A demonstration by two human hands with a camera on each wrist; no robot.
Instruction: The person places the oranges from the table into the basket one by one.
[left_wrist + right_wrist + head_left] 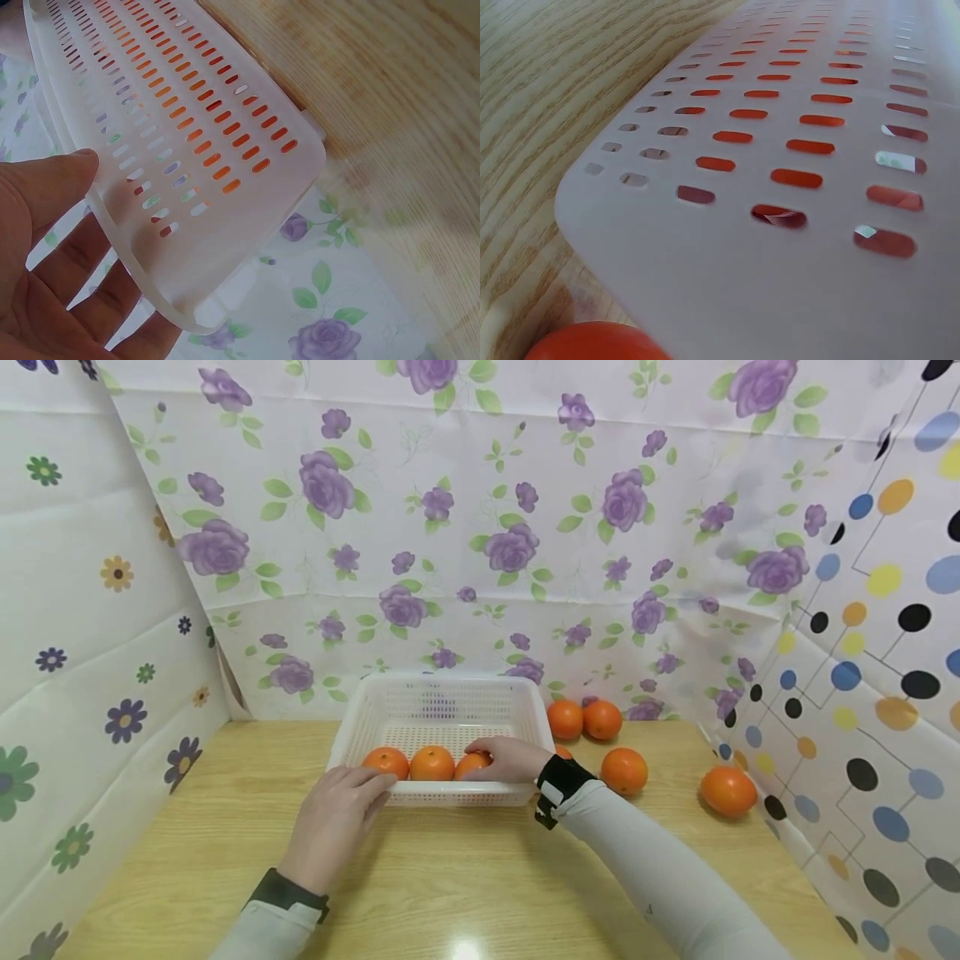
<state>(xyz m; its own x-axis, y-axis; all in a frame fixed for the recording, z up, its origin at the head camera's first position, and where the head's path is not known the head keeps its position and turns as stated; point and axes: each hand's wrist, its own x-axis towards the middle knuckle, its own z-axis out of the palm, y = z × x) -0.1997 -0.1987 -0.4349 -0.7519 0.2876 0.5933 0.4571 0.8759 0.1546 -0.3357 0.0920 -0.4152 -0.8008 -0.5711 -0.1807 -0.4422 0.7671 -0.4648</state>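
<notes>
A white perforated plastic basket (450, 797) stands on the table against the back wall. Three oranges line its front side: a left one (387, 762), a middle one (432, 765) and a right one (471, 766). My left hand (339, 817) grips the basket's front left rim; in the left wrist view its thumb (71, 169) lies on one side of the rim with the fingers on the other. Reaching over the right end, my right hand (512, 760) holds the right orange, fingers curved over it. The basket wall (705, 262) hides that hand in the right wrist view.
Several oranges lie right of the basket: a pair (565, 719) at the back, one partly hidden (562, 752) behind my right wrist, one (624, 771) further right, and one (728, 791) beside the dotted right wall. Flowered sheets (465, 527) enclose the wooden table (465, 877).
</notes>
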